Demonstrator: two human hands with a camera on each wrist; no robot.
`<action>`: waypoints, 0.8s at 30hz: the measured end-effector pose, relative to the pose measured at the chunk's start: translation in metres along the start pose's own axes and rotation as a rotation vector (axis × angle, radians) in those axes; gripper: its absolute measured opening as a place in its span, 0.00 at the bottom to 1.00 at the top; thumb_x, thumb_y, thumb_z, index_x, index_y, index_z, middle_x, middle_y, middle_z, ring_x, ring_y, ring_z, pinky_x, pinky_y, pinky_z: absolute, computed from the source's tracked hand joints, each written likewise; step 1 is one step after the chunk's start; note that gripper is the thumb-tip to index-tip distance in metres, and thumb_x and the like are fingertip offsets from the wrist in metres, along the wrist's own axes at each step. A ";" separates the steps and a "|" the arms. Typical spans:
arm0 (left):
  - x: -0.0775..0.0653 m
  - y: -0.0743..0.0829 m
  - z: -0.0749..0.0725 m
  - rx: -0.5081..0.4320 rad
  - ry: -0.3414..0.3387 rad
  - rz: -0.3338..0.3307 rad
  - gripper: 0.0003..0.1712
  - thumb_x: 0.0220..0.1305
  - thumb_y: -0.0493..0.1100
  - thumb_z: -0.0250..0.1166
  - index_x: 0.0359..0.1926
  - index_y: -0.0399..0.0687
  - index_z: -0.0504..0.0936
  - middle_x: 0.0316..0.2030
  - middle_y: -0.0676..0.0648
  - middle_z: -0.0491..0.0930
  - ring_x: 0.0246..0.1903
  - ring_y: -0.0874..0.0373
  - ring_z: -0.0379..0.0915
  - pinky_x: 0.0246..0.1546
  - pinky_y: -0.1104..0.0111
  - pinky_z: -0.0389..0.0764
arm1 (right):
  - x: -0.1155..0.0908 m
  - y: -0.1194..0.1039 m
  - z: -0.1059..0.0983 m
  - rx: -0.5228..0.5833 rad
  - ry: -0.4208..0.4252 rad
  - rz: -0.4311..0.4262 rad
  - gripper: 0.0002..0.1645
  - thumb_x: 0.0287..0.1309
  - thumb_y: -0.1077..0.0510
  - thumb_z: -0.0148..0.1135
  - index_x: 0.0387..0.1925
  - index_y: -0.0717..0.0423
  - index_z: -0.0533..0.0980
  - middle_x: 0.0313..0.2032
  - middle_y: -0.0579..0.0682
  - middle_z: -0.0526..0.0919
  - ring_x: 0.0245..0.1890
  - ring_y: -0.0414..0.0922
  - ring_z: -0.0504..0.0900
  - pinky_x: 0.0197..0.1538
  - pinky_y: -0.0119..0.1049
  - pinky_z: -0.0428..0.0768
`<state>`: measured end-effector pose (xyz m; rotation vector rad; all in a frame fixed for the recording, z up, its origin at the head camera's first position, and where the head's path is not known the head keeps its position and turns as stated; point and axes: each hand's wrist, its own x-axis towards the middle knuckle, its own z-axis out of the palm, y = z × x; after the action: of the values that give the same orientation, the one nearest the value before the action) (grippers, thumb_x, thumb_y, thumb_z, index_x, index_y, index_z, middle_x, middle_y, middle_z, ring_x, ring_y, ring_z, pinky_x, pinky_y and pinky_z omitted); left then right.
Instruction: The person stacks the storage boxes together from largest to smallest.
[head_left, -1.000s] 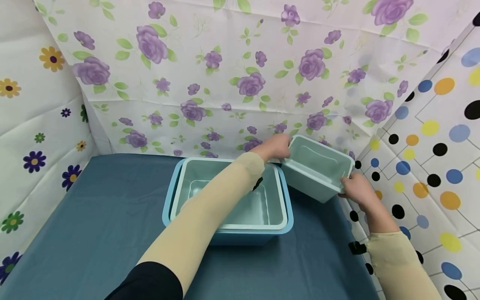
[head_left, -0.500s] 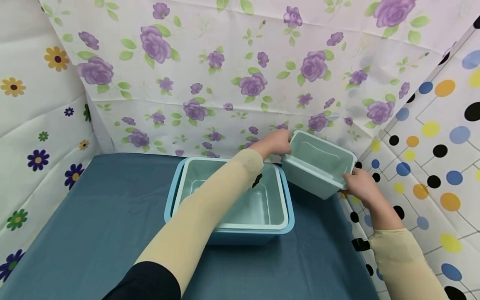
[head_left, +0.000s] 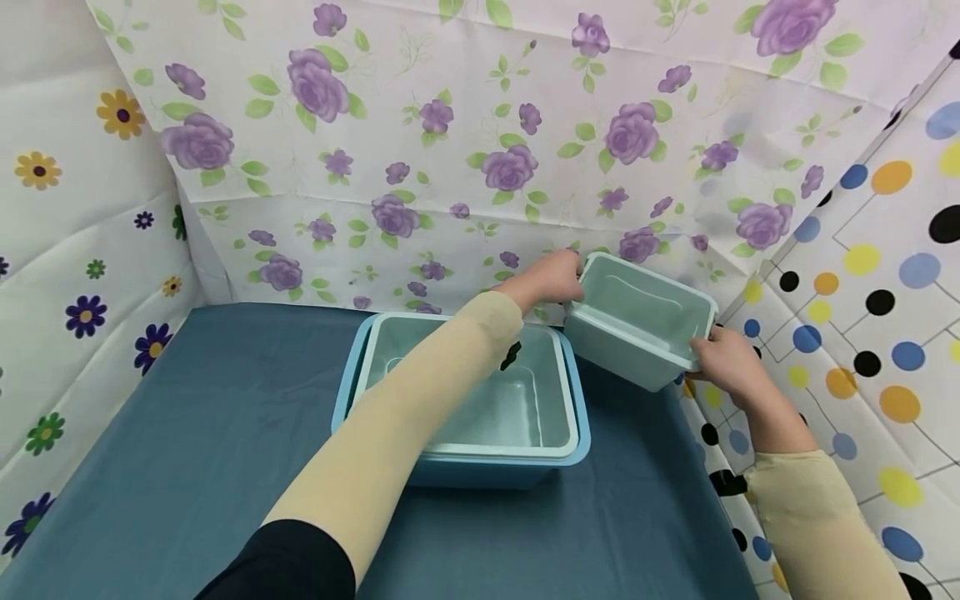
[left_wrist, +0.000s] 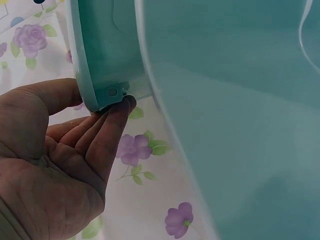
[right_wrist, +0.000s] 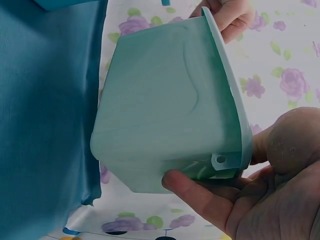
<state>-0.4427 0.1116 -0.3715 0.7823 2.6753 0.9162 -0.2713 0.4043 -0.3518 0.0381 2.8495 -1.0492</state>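
Note:
Both hands hold a small pale green plastic bin (head_left: 637, 354), tilted with its opening toward me. My left hand (head_left: 551, 277) grips the rim at its left end; in the left wrist view, fingers curl under that rim (left_wrist: 89, 65). My right hand (head_left: 726, 364) grips the opposite end, thumb and fingers at the corner of the rim, as the right wrist view shows. Left of it, a larger pale green bin (head_left: 517, 404) sits nested inside a blue bin (head_left: 480, 475) on the table. My left forearm crosses over this nested pair and hides part of its inside.
The table has a blue cloth (head_left: 247, 417). A curtain with purple flowers (head_left: 450, 150) hangs close behind the bins. On the right a dotted curtain (head_left: 847, 333) runs near the right hand. Another flowered sheet (head_left: 90, 250) hangs at the left.
The small bin has risen slightly and shifted a little right, with both hands keeping their grip. The nested bins have stayed on the table. The head view has shifted slightly.

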 end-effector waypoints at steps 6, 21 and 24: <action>-0.044 0.022 -0.024 -0.008 0.015 0.016 0.28 0.69 0.31 0.64 0.21 0.53 0.55 0.19 0.54 0.50 0.20 0.60 0.47 0.23 0.69 0.60 | -0.001 -0.007 -0.001 -0.029 0.006 -0.018 0.28 0.86 0.55 0.44 0.64 0.78 0.74 0.53 0.72 0.84 0.46 0.56 0.90 0.48 0.50 0.92; -0.045 0.007 -0.035 0.006 0.064 -0.006 0.26 0.65 0.36 0.67 0.20 0.53 0.58 0.18 0.54 0.55 0.19 0.60 0.49 0.23 0.67 0.59 | -0.002 -0.030 0.001 -0.036 -0.015 -0.035 0.35 0.88 0.51 0.42 0.74 0.80 0.68 0.62 0.78 0.79 0.55 0.64 0.87 0.56 0.56 0.90; -0.031 -0.008 -0.032 -0.005 0.079 0.019 0.24 0.61 0.35 0.66 0.20 0.54 0.58 0.18 0.54 0.55 0.19 0.59 0.49 0.23 0.66 0.60 | -0.003 -0.034 0.001 -0.044 -0.018 -0.032 0.35 0.88 0.51 0.42 0.74 0.78 0.68 0.62 0.77 0.79 0.56 0.65 0.87 0.55 0.55 0.90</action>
<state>-0.4311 0.0730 -0.3502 0.7872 2.7367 0.9769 -0.2706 0.3776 -0.3300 -0.0203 2.8648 -0.9872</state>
